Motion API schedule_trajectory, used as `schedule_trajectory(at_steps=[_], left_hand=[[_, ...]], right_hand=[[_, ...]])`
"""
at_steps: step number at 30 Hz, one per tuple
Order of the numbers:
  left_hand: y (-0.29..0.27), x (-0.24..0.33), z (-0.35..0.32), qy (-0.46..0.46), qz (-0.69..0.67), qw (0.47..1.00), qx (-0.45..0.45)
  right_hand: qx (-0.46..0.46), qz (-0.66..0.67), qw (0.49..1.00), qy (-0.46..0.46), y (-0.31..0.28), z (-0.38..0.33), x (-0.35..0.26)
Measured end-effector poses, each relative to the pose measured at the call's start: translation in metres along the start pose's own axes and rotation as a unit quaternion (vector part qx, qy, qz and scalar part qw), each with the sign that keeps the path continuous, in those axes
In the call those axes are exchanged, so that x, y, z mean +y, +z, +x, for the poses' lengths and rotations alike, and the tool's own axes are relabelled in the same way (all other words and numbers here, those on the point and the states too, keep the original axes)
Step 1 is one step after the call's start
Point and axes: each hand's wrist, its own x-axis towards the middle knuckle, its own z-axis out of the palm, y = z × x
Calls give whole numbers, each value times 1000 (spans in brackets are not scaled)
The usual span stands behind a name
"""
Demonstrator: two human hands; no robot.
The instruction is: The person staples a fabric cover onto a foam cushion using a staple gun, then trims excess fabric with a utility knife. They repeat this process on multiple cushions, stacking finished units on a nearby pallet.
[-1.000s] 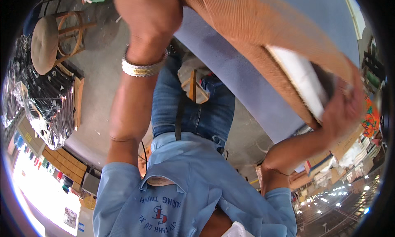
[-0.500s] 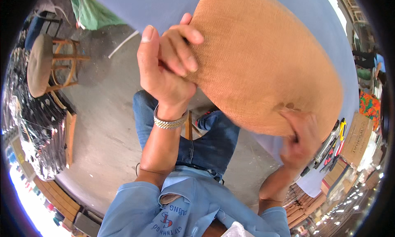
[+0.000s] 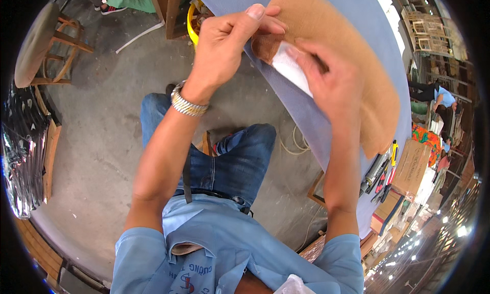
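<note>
A tan, woven fabric-covered piece [image 3: 352, 54], perhaps a seat cover or pad, lies on the blue-grey covered table [image 3: 291, 110]. At its left end a darker brown flap [image 3: 265, 48] and a white underside [image 3: 292, 70] show. My right hand [image 3: 334, 79] is closed on this end, its thumb over the white part and its fingers on the tan fabric. Just left of it, my left hand [image 3: 222, 49] has its thumb and fingers drawn together beside the flap. Whatever lies between those fingertips is too small or hidden to make out.
Hand tools [image 3: 385, 174] with red and yellow handles lie at the table's right, beside a cardboard box [image 3: 411, 166]. A yellow-rimmed container [image 3: 192, 24] stands under the table's far left edge. A round-seated stool [image 3: 38, 43] and wrapped black stacks [image 3: 23, 146] are at left.
My right hand has moved far and left from the near right edge to the piece's left end. The white underside has come into view there. My left hand has shifted farther away.
</note>
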Motion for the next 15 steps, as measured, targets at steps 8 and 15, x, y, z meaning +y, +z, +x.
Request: schedule_trajectory(at_steps=[8,15], left_hand=[[8,24,-40,241,401,875,-124],[9,18,-23,170,412,881,-156]], right_hand=[[-49,201,975,82,8,27,21],[-29,245,959,138,2,27,3]])
